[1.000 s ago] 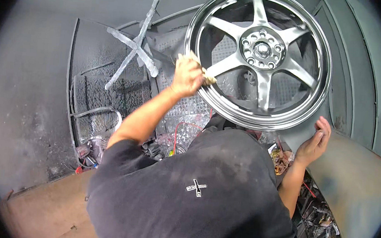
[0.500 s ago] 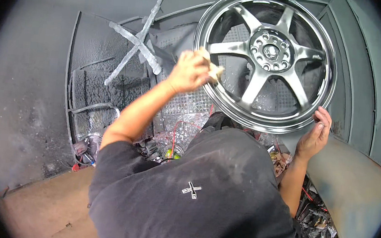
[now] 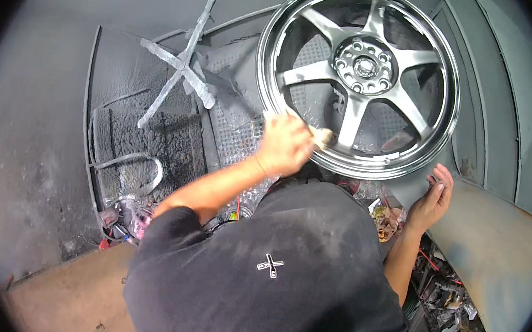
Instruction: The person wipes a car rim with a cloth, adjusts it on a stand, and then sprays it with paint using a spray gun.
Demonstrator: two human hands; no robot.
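Observation:
A shiny dark chrome wheel rim (image 3: 353,120) with several spokes is in the upper middle of the head view. My left hand (image 3: 285,144) is closed around a pale cream cloth (image 3: 323,137), pressing it against the lower left edge of the rim. Part of the cloth is hidden under my fingers. Just off the rim's lower right edge is my right hand (image 3: 431,198), its fingers apart and slightly bent, holding nothing. Whether its fingertips touch the rim, I cannot tell.
A grey-coated cross-shaped stand (image 3: 182,64) is left of the rim. Below it lies a dark rough-textured mat (image 3: 148,137) with a curved hose (image 3: 158,172). Scrap and litter (image 3: 452,315) fill the lower right, beside a smooth pale panel (image 3: 499,249). Grey walls (image 3: 500,91) rise at the right.
My left hand has slid the cloth rightward and down along the rim's lower left edge. The rim has turned a little counterclockwise and sits slightly further left. My right hand has barely moved.

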